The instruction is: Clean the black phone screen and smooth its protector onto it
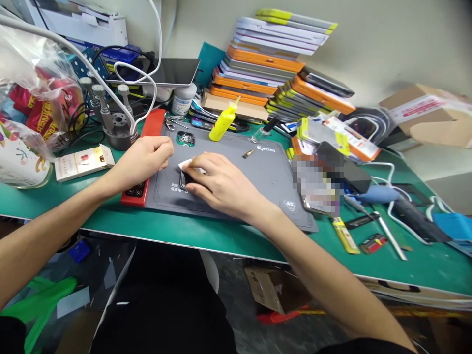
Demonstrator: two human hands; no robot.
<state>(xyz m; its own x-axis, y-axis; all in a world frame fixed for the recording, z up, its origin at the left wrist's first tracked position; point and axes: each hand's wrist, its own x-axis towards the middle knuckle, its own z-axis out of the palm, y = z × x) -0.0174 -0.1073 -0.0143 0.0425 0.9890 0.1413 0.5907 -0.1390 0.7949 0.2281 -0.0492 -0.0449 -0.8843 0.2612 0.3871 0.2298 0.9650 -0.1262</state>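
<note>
My right hand [223, 184] pinches a small white tissue or wiping cloth [184, 164]. Its fingers rest over a dark object with a shiny rounded edge [183, 181], which looks like a small phone or screen and is mostly covered by the hand. Both are over the grey work mat [243, 172]. Just left of them, my left hand [153, 156] is closed in a fist above the mat's red control panel [135, 192]; whatever it may hold is hidden. A yellow squeeze bottle [223, 123] and a small brush tip [248, 154] are farther back on the mat.
Screws fill a tray [185, 138] at the mat's back. Stacked boxes [265, 64] line the wall. A cigarette pack [84, 163] and tool holder [118, 129] stand left. A phone [317, 189], lighter [373, 243] and blue-handled tool [379, 193] lie right.
</note>
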